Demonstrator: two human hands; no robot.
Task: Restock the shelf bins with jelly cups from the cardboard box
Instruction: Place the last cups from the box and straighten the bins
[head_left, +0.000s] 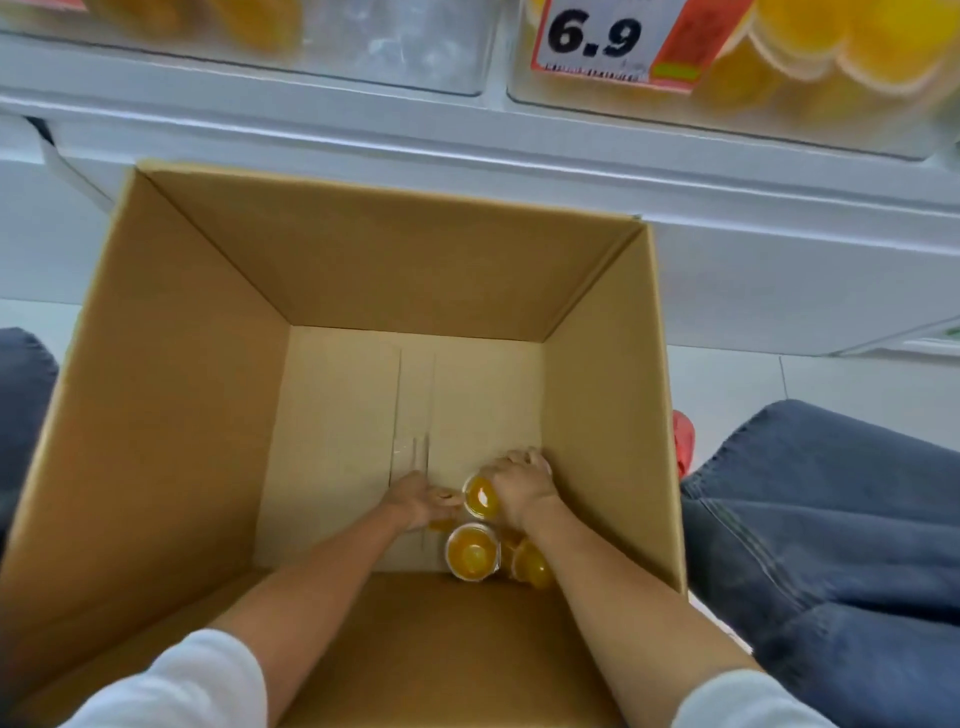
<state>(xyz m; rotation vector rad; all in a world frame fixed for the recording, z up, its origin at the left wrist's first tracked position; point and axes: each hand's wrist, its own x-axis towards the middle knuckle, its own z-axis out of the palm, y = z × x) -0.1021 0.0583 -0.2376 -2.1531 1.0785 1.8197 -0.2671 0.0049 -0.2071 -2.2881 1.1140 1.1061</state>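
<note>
A deep open cardboard box (171, 415) stands on the floor between my knees. Several orange jelly cups lie at its bottom near the front right corner. My right hand (522, 488) reaches down and grips one jelly cup (480, 497), tilted so its lid faces up. My left hand (418, 501) is beside it, fingers curled round another orange cup that is mostly hidden under the hand. Two more cups, one upright (471, 552) and one on its side (532, 565), lie just in front of my hands.
Above the box runs a white shelf edge (467, 135) with two clear plastic bins: the left bin (395, 47) holds few cups, the right bin (831, 67) holds several orange cups behind a 6.9 price tag (597, 39). My jeans-clad knees flank the box.
</note>
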